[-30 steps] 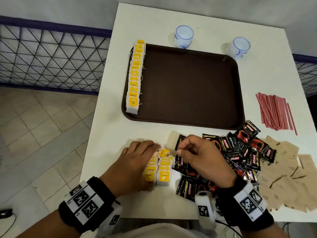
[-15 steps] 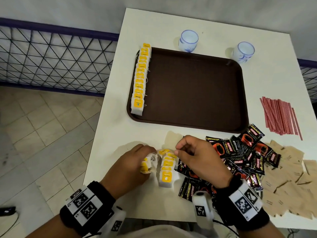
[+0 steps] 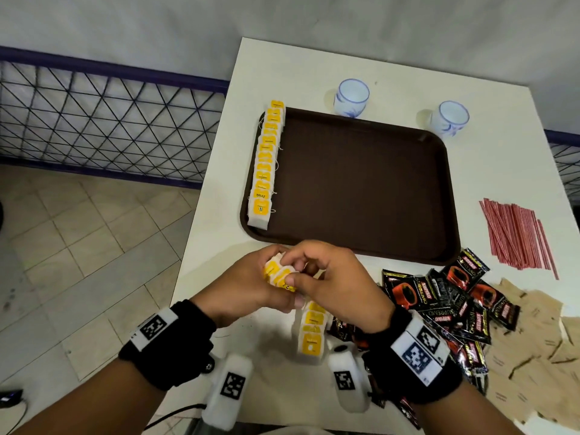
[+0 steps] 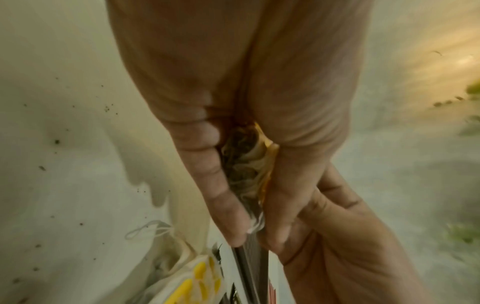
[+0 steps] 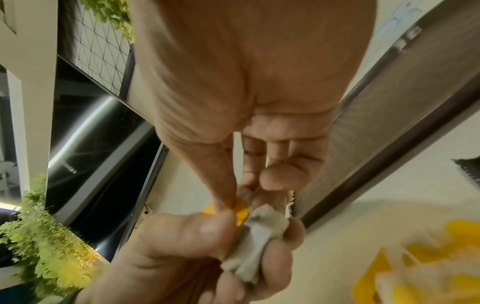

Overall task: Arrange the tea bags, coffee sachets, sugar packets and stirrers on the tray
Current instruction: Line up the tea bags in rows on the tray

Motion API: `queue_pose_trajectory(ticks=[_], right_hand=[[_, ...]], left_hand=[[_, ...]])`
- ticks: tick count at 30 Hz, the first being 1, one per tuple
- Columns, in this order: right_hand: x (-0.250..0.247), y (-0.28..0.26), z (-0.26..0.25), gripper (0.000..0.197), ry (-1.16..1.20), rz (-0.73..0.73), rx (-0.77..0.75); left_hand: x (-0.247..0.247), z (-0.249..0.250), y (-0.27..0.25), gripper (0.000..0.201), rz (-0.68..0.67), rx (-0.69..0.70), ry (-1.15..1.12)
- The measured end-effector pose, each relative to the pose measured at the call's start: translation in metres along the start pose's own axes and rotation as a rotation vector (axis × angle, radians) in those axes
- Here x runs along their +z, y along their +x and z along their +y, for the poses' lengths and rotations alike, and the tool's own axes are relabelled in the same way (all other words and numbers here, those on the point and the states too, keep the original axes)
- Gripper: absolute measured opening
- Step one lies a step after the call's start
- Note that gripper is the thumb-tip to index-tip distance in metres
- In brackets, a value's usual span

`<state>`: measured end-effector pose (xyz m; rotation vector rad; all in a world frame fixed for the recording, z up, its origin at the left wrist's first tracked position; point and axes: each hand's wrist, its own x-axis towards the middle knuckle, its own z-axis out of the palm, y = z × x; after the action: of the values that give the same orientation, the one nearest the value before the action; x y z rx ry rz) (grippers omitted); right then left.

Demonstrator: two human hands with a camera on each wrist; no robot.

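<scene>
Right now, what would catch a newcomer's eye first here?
Probably the two hands, left hand and right hand, pinching a small bunch of yellow tea bags above the table's near edge. Behind them, a neat row of tea bags lines the left side of the brown tray.

head view looking down over table [image 3: 282, 387], wrist views close along palms, all sharing held tea bags [image 3: 279, 274]

A white table [image 3: 370, 73] stands against a pale grey wall [image 3: 282, 23]. To its left a black diamond-mesh railing [image 3: 103, 120] with a dark blue top rail runs along the wall, above a floor of beige tiles [image 3: 78, 246] (laid diagonally). The right wrist view shows green leafy plants [image 5: 49, 246] beside a dark glass panel [image 5: 98, 164]
</scene>
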<state>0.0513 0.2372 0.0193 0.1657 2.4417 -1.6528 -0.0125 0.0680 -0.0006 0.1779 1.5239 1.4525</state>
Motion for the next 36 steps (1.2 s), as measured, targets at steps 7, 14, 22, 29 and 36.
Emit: queue_pose_trajectory(ticks=[7, 14, 22, 29, 36], right_hand=[[-0.006, 0.016, 0.003, 0.017, 0.057, 0.085, 0.043], [-0.012, 0.031, 0.012, 0.029, 0.032, 0.063, 0.099], [-0.019, 0.050, 0.019, 0.035, 0.025, 0.073, 0.091], [-0.024, 0.062, 0.020, 0.014, 0.035, 0.124, 0.034], [-0.034, 0.063, 0.017, 0.015, -0.006, 0.147, 0.059]], left_hand=[[-0.013, 0.012, 0.011, 0.038, 0.010, -0.115, -0.365], [-0.025, 0.025, 0.027, 0.040, 0.025, -0.132, -0.369], [-0.035, 0.035, 0.047, 0.043, 0.048, -0.147, -0.370], [-0.038, 0.043, 0.062, 0.032, 0.109, -0.129, -0.297], [-0.041, 0.050, 0.063, 0.045, 0.121, -0.121, -0.295]])
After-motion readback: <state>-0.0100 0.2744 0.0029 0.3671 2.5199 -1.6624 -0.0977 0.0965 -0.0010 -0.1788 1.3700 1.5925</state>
